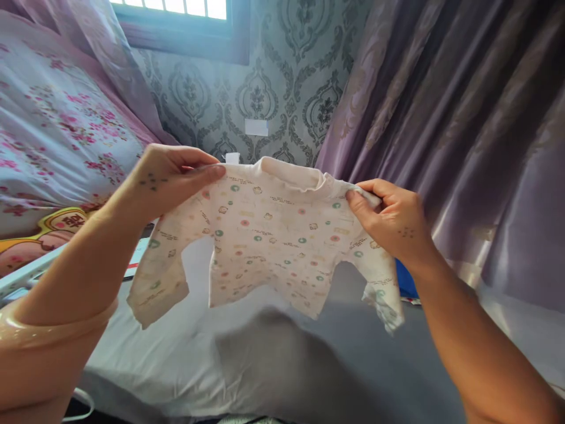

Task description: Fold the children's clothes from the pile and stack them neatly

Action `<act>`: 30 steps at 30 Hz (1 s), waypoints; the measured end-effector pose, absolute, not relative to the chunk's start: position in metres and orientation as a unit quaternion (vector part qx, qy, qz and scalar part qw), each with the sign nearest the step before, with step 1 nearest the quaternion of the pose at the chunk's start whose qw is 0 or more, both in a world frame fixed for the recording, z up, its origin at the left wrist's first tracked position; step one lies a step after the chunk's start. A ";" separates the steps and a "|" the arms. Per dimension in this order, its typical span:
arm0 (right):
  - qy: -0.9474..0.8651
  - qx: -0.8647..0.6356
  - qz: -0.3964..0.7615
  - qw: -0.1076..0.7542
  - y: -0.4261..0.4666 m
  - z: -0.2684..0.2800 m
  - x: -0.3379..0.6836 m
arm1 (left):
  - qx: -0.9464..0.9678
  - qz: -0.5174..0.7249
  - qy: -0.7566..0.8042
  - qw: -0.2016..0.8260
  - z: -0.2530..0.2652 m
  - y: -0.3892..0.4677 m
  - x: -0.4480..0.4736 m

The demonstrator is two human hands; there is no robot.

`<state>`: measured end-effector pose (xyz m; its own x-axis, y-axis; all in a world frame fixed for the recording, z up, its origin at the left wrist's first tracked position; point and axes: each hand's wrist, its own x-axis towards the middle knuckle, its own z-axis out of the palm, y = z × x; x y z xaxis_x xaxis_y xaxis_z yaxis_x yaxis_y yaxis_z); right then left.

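Note:
A small white baby shirt (273, 235) with a high collar and a print of little animals, green and red dots and lettering hangs spread out in the air. My left hand (170, 176) pinches its left shoulder between thumb and fingers. At the opposite shoulder, my right hand (391, 212) is closed on the cloth in the same way. Both sleeves droop below the hands, and the cuff on the right looks crumpled. The bottom hem curves upward in the middle. Beneath the shirt lies a bed with a pale grey sheet (176, 365).
Purple curtains (441, 118) hang at the right, and a floral fabric (79, 123) fills the left. A yellow cartoon-shaped item (62, 224) lies below it. Patterned wallpaper (256, 88) and a window (176, 9) are behind. Something blue (406, 281) shows beside my right forearm.

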<state>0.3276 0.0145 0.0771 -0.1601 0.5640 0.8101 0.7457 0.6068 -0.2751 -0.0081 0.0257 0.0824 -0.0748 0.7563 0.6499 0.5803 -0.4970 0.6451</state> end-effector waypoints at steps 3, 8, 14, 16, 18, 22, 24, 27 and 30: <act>-0.753 -0.479 -0.055 0.448 0.040 0.057 0.327 | 0.712 0.498 0.483 0.109 0.059 0.060 -0.011; -0.747 -0.542 -0.034 0.383 0.095 -0.002 0.330 | 0.754 0.415 0.501 0.094 -0.006 0.121 0.000; -0.762 -0.563 -0.100 0.304 0.127 -0.058 0.332 | 0.763 0.362 0.533 0.047 -0.064 0.155 0.022; -0.756 -0.581 -0.110 0.282 0.130 -0.068 0.331 | 0.762 0.346 0.546 0.023 -0.075 0.161 0.026; -0.751 -0.594 -0.119 0.263 0.133 -0.076 0.330 | 0.759 0.332 0.559 0.005 -0.084 0.168 0.028; -0.752 -0.606 -0.125 0.228 0.142 -0.089 0.330 | 0.753 0.315 0.577 -0.008 -0.101 0.179 0.031; -0.749 -0.616 -0.122 0.211 0.149 -0.095 0.330 | 0.751 0.308 0.584 -0.006 -0.108 0.183 0.032; -0.745 -0.629 -0.120 0.187 0.159 -0.103 0.330 | 0.750 0.295 0.592 0.001 -0.116 0.189 0.033; -0.746 -0.632 -0.117 0.174 0.170 -0.112 0.331 | 0.762 0.282 0.583 0.000 -0.123 0.197 0.034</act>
